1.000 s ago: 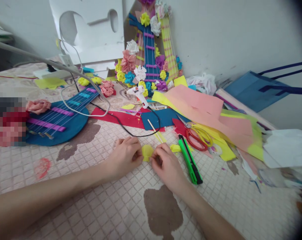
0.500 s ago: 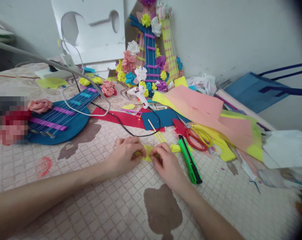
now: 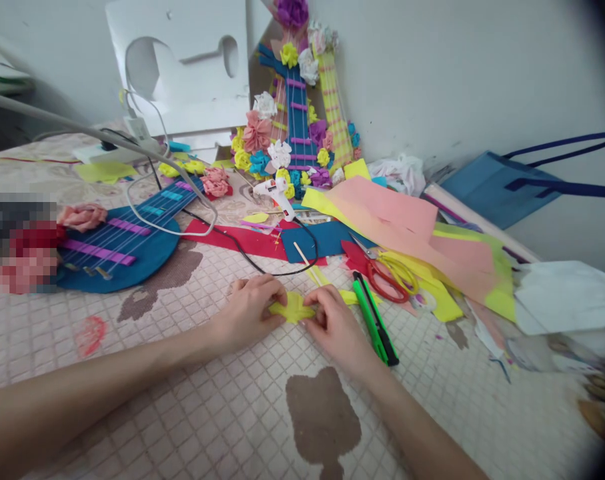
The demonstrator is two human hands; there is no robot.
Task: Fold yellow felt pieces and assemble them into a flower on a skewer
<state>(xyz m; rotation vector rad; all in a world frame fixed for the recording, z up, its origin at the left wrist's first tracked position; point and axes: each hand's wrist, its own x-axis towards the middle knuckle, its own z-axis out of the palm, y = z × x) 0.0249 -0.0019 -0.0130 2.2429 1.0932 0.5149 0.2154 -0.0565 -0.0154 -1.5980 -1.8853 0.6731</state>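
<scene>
yellow paper piece (image 3: 292, 309) between your hands, long axis left-right | left hand (image 3: 249, 315) fingers pinching left end | right hand (image 3: 335, 327) fingers pinching right end

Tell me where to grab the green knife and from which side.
Grip the knife mid-body, across its narrow width, from above and the right: it lies flat, the right hand crowds its left side and scissors sit at its far tip.

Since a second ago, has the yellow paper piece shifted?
No. The yellow paper piece stays just left of the green utility knife, pinched between left hand and right hand; only its shape flattened.
</scene>
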